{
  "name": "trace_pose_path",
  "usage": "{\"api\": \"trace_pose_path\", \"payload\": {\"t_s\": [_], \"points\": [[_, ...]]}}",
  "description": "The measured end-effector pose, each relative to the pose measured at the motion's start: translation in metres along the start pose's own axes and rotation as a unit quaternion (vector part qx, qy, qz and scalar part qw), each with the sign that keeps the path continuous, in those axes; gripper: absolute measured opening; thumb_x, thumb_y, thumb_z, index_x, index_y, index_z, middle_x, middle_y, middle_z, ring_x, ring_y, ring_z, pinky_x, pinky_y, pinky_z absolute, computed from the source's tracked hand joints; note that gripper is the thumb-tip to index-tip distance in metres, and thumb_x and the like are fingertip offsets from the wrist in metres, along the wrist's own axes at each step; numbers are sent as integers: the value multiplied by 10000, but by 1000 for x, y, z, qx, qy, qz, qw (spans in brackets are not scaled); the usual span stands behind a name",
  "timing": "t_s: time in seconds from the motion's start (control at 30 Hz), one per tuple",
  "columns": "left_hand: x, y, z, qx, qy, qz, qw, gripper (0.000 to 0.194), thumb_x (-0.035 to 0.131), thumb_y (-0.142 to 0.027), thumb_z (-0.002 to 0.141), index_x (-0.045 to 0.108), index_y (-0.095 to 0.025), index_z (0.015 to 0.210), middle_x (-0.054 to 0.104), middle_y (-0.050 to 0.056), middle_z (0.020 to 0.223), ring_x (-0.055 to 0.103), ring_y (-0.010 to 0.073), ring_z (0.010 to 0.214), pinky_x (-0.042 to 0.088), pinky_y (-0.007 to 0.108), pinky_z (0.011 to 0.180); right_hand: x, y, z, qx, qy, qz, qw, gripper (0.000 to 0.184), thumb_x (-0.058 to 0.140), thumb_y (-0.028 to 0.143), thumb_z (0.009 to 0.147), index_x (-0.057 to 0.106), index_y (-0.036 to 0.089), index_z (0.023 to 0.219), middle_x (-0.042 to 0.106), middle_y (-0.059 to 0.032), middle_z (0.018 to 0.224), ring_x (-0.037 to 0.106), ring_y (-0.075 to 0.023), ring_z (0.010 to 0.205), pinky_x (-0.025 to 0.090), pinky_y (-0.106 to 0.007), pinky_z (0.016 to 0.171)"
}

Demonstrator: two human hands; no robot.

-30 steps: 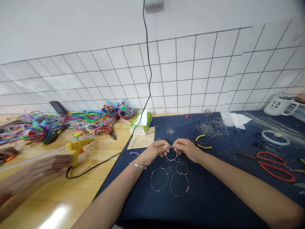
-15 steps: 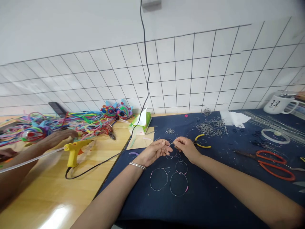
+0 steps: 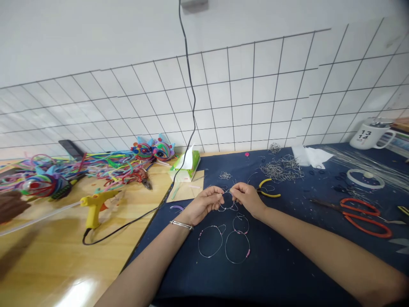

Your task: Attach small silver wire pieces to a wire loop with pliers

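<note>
Between my two hands is a thin silvery wire shape (image 3: 228,208) with small loops. My left hand (image 3: 206,204) pinches it at the left, a bracelet round the wrist. My right hand (image 3: 248,197) grips its right side between thumb and fingertips. Below them on the dark blue cloth lie a wire ring (image 3: 210,241) with tiny pink beads and a two-loop wire piece (image 3: 237,247), its larger loop carrying a cluster of pink beads. Just beyond my right hand rest yellow-handled pliers (image 3: 270,195), partly hidden by that hand.
Tangled wire pieces (image 3: 283,167), red-handled scissors (image 3: 364,217), a white ring (image 3: 366,179) and a mug (image 3: 372,135) are at the right. On the wooden table at the left are a yellow glue gun (image 3: 96,209), colourful pipe cleaners (image 3: 105,164) and another person's hand (image 3: 12,207). A tissue box (image 3: 187,168) stands behind.
My left fingers have closed from a looser, open pose onto the wire, and the loop now spans both hands. The other person's arm has drawn back to the left, away from the glue gun.
</note>
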State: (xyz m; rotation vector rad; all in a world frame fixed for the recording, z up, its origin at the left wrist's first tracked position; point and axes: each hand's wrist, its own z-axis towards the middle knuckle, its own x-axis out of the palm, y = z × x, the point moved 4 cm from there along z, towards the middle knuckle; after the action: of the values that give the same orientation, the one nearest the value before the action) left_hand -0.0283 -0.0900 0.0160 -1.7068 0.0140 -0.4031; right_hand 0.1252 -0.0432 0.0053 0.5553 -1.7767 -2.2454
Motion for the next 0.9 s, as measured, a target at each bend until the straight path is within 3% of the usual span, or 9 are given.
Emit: {"api": "trace_pose_path", "payload": {"t_s": [0.13,0.23,0.3,0.37,0.47,0.57,0.77,0.9], "points": [[-6,3,4,22,-25,86,996,273,579,-326,763,512,-152,961,602,36,789,496,55,539,389,190,536,0,-3,2,0,-2,0,1000,236,466,381,781,578,175,791,559,10,625,463,-85,525,388,-215,515],[-15,3,7,62,-76,222,970,276,540,-357,777,503,-165,972,599,42,847,503,72,551,381,196,505,-4,-7,6,8,-22,-5,1000,268,459,400,779,587,177,856,574,-6,686,459,-85,522,377,-207,471],[-22,0,7,108,-126,340,926,280,560,-342,757,509,-174,976,586,40,878,526,99,622,413,225,567,-9,-10,8,17,-43,-9,999,284,463,406,773,585,181,895,583,-18,731,463,-90,532,370,-201,441],[-27,-5,5,145,-169,453,863,303,568,-321,749,511,-185,1013,579,36,871,534,128,681,427,268,647,-16,-12,11,23,-63,-11,998,288,480,408,759,587,182,901,590,-24,754,473,-96,554,370,-198,434],[-31,-11,1,167,-193,557,790,310,538,-294,770,503,-194,1061,575,38,863,535,151,701,431,308,678,-28,-12,16,23,-104,-6,994,274,506,401,739,594,178,871,592,-24,739,482,-101,578,366,-193,438],[-27,-14,0,195,-149,598,763,228,510,-250,793,542,-191,1011,580,50,931,545,167,799,440,326,740,-40,-10,21,14,-144,7,989,273,524,398,725,595,174,866,591,-25,733,469,-94,566,353,-189,432],[-9,-11,-2,245,29,628,738,212,473,-194,824,598,-196,995,603,46,990,512,174,963,396,346,884,-68,-7,33,-26,-194,-2,981,315,513,421,736,585,166,907,588,-34,760,443,-80,536,348,-187,430],[-1,-12,-6,240,69,631,734,226,471,-214,832,604,-199,1014,596,47,980,509,169,947,403,331,868,-89,-11,42,-49,-218,-97,970,358,438,438,771,563,162,962,598,-40,782,485,-95,581,389,-200,475]]}}
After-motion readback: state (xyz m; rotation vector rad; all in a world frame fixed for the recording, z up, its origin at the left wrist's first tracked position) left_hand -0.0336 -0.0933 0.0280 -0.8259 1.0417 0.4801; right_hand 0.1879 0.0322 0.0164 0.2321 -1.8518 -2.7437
